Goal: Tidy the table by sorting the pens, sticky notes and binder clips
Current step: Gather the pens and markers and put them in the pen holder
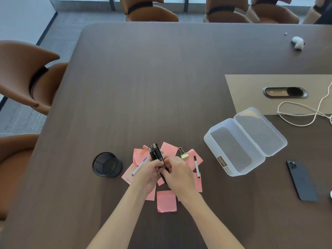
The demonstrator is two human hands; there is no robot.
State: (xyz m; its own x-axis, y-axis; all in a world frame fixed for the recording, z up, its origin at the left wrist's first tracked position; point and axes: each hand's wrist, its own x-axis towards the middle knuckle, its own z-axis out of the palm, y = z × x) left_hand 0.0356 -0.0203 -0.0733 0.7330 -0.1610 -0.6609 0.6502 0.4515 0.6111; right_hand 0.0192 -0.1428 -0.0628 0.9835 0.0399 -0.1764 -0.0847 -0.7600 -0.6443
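Note:
Several pink sticky notes (166,201) lie scattered near the table's front edge. Above them my left hand (146,174) and my right hand (177,174) meet around a bundle of black pens (156,152) that points away from me. A white pen with a blue cap (139,167) lies just left of my left hand. To the right, a white pen with a black cap (196,166) rests on the notes. A gold binder clip (183,153) sits right of the bundle and a pink binder clip (143,150) left of it.
A black mesh pen cup (107,164) stands left of the pile. An open clear plastic box (239,142) with a hinged lid stands to the right, with a dark phone (301,180) beyond it. A white cable (305,112) and brown chairs (27,74) surround the table.

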